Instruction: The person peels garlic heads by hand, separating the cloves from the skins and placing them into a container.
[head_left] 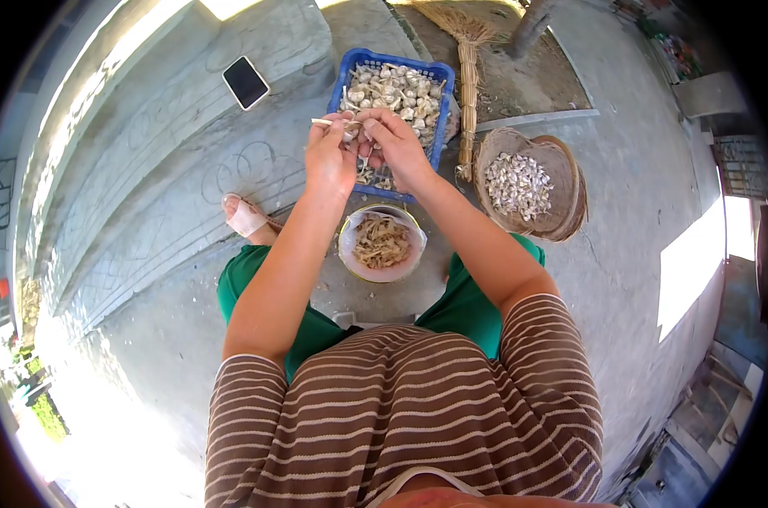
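My left hand (328, 158) is closed around a garlic bulb (350, 134), its pale dry stem pointing left past the fingers. Against the same bulb, the bent fingers of my right hand (399, 151) are pressed, and a bit of stem or skin hangs below them. Both hands are over the near part of a blue plastic crate (442, 127) that holds many garlic bulbs (405, 88). Just below the crate, between my legs, stands a lined bucket (418, 247) with dry garlic skins and stems (379, 241) in it.
On the right, a woven basket (562, 157) holds separated garlic cloves (518, 184). A straw broom (468, 93) lies beside the crate, near a trunk or post (529, 30). A dark-screened tablet or phone (246, 83) rests on the concrete step (295, 46) at left.
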Tool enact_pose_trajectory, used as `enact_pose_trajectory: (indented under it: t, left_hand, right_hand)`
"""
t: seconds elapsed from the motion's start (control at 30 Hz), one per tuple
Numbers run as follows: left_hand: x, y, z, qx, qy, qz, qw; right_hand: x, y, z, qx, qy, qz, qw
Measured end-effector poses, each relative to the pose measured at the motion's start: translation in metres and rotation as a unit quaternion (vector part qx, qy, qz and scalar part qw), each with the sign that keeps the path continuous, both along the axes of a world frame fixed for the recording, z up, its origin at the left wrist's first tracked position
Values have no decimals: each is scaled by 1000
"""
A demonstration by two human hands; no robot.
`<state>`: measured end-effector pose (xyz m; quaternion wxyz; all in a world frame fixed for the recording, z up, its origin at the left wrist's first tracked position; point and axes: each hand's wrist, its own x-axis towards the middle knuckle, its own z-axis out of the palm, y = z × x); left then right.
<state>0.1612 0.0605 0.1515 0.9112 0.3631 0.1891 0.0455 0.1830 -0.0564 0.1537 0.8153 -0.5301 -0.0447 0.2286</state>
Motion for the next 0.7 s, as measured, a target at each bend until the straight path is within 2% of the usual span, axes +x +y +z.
enact_pose_trajectory:
  t: [0.03,0.07,0.1,0.13,0.17,0.23,0.27,0.3,0.33,0.37,0.43,0.5,0.53,0.63,0.7]
  left_hand:
    - [0,-3,6,18,17,0,1000]
    - [-1,-7,10,36,34,-1,999]
    - [-1,-9,9,35,33,-3,999]
    - [-1,-8,6,60,36,-36,997]
    - [0,-8,2,85,37,-68,993]
    - [2,-10,5,81,27,-92,992]
    - [0,-12,6,64,43,-92,993]
    - [-1,-14,9,47,61,-92,993]
    - [0,-13,4,37,43,-101,993]
    - [0,-12,3,37,44,-102,993]
    - [1,-13,9,3,15,-119,993]
    - [1,-15,16,3,34,-120,992]
    - [1,-16,18,3,51,-119,992]
    - [3,-18,18,8,51,-123,991]
    - [6,-15,11,10,26,-138,990]
  right_hand:
    - [0,-2,3,-1,-1,-2,1000]
    - [0,-5,6,-118,-111,-9,987]
    - [1,-8,8,-233,-217,-17,948]
    - [6,-8,-2,-260,-298,-56,917]
    - [8,-14,-5,-262,-301,-59,915]
    - [13,-27,6,-260,-166,57,950]
    - [15,-31,1,-214,-145,57,964]
    - [17,-35,1,-214,-145,55,964]
    - [18,-39,2,-98,-57,48,992]
    - [18,-42,2,21,33,40,998]
    - [17,-46,0,37,46,16,998]
    - [20,-50,-2,71,97,-38,992]
    - [21,-52,-4,52,86,-49,994]
    - [21,-54,-1,108,135,-52,983]
    - [20,-55,5,112,125,-31,985]
